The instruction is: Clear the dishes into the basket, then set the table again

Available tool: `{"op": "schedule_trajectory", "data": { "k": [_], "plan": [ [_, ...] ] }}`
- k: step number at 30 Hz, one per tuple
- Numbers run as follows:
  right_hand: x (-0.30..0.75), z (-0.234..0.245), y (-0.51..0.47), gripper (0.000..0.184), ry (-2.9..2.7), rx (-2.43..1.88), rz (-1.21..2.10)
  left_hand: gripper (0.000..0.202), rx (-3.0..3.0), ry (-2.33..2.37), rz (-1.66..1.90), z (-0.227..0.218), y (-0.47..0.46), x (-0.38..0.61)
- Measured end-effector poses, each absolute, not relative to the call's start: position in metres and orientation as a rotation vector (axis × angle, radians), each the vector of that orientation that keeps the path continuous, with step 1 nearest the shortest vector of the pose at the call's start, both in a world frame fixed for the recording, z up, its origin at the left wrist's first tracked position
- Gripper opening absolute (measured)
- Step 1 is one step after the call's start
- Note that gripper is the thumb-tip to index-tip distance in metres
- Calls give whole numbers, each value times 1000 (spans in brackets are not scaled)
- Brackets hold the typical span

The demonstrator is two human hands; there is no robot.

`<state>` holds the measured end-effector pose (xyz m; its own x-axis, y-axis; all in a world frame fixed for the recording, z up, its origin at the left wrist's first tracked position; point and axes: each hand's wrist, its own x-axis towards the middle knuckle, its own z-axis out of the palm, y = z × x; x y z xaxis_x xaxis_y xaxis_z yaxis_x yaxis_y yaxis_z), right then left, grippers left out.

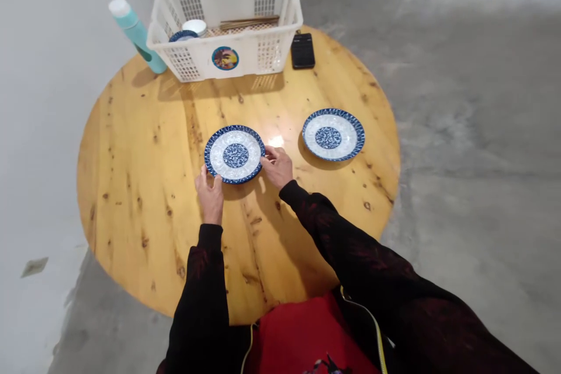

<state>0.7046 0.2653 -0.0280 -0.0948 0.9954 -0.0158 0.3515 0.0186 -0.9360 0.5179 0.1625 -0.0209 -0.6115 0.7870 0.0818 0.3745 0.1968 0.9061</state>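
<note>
Near the middle of the round wooden table [131, 187], a blue-and-white patterned plate [235, 155] sits between two bare hands, its face upward. The right hand [278, 168] has its grip closed on the plate's right rim, thumb over the edge and fingers behind it, probably because the rim is the easiest part to pinch. The left hand [209, 196] touches the near-left rim, thumb and fingertips set along the edge; whether that grip is clamped or only steadying, I cannot tell. Holding from both sides likely keeps the plate level, though whether it rests fully on the wood is unclear. A matching plate [333, 134] lies to the right, apart from the hands, perhaps there to leave working room. At the far edge stands a white perforated crate [248, 61], its tall sides containing thin wooden sticks [249, 23], a blue-rimmed dish [183, 35] and a white round container [195, 27]. A turquoise flask [138, 36] and black phone [302, 50] flank it, seemingly out of the way.
</note>
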Motion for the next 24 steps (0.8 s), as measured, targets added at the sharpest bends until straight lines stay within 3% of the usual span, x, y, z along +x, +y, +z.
{"op": "schedule_trajectory", "data": {
  "k": [5, 10, 24],
  "plan": [
    [708, -8, 233, 39, -1316, -1228, 1304, 64, 1051, 1843, 1459, 20, 146, 534],
    [737, -5, 172, 29, -1143, -1215, 1309, 79, 816, 1761, 1388, 39, 97, 562],
    [805, -43, 28, 34, -958, -1444, 1326, 77, 616, 1592, 1195, -11, -11, 611]
  ]
}}
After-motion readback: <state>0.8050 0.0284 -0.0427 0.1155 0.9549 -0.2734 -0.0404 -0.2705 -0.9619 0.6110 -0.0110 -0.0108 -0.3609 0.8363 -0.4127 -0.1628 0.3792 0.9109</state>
